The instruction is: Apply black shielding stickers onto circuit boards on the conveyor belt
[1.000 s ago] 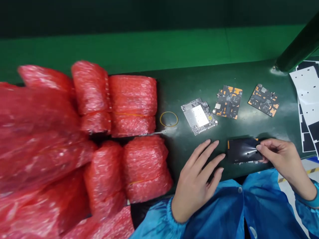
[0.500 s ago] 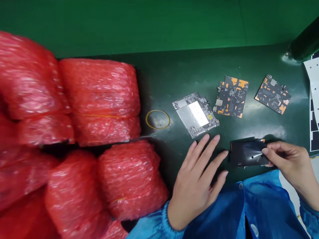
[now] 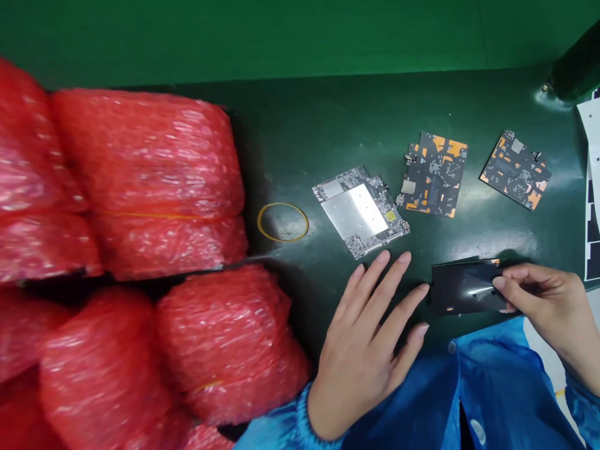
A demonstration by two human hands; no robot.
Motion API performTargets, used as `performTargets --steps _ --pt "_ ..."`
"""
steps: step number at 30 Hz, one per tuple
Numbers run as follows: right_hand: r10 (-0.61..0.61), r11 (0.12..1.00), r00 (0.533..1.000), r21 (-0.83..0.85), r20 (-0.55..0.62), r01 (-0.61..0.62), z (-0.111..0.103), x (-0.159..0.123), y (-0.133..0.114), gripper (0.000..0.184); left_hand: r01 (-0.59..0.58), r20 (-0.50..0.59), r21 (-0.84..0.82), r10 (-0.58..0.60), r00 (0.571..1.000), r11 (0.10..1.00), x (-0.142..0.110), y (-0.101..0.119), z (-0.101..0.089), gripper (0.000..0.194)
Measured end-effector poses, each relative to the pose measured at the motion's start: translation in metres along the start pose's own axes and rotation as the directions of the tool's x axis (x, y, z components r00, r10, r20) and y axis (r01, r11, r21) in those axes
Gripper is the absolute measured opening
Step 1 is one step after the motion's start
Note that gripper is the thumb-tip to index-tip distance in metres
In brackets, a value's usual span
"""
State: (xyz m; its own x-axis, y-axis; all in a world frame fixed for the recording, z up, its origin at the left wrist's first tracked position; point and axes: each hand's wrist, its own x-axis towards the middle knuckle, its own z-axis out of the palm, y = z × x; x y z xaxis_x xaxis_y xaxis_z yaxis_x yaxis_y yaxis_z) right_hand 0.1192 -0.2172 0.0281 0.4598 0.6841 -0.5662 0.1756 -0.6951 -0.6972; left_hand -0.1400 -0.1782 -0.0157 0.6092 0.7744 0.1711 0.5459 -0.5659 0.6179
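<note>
We have the right grip [image 3: 544, 300] closed on a glossy black piece [image 3: 464, 287], pinching its right edge between thumb and fingers. The piece lies flat on the dark green counter [image 3: 328, 125], near its front edge; what it is exactly, we can't tell. The left grip [image 3: 360, 356] is open, fingers spread, and its fingertips [image 3: 424, 289] sit just beside the piece's left edge. Up and left of the piece is a silver-shielded circuit board [image 3: 359, 212]. Directly above it is a black-and-orange circuit board [image 3: 434, 175], and up and right is a second black-and-orange board [image 3: 515, 170]. Farther left of the piece, we have a thin yellow rubber band [image 3: 282, 203], then stacked red bubble-wrap bundles [image 3: 154, 156]. Sheets of black pads on white backing [image 3: 591, 137] lie far right. A blue smock [image 3: 497, 387] sits below it.
</note>
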Motion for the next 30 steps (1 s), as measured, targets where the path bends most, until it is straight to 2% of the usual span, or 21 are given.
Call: performTargets --steps 15,21,27,30 --pt "-0.028 0.999 1.0 -0.026 0.004 0.028 0.0007 -0.0009 0.0003 0.03 -0.005 0.008 0.007 0.005 1.0 1.0 -0.0003 -0.0001 -0.0006 0.03" --pt "-0.053 0.998 0.999 -0.041 -0.001 0.053 0.003 -0.0008 -0.0041 0.024 -0.009 0.02 0.013 0.008 1.0 1.0 0.0 -0.0011 -0.0018 0.03" --pt "-0.061 0.998 0.998 -0.035 0.006 0.061 0.006 -0.0006 -0.0093 0.023 -0.038 0.02 0.015 0.038 0.999 0.999 0.0019 -0.0015 -0.0039 0.034" --pt "-0.071 0.996 0.997 -0.046 0.014 0.072 0.0066 -0.0013 -0.0064 0.021 -0.096 0.052 0.028 0.095 0.994 0.995 0.0046 0.0019 -0.001 0.039"
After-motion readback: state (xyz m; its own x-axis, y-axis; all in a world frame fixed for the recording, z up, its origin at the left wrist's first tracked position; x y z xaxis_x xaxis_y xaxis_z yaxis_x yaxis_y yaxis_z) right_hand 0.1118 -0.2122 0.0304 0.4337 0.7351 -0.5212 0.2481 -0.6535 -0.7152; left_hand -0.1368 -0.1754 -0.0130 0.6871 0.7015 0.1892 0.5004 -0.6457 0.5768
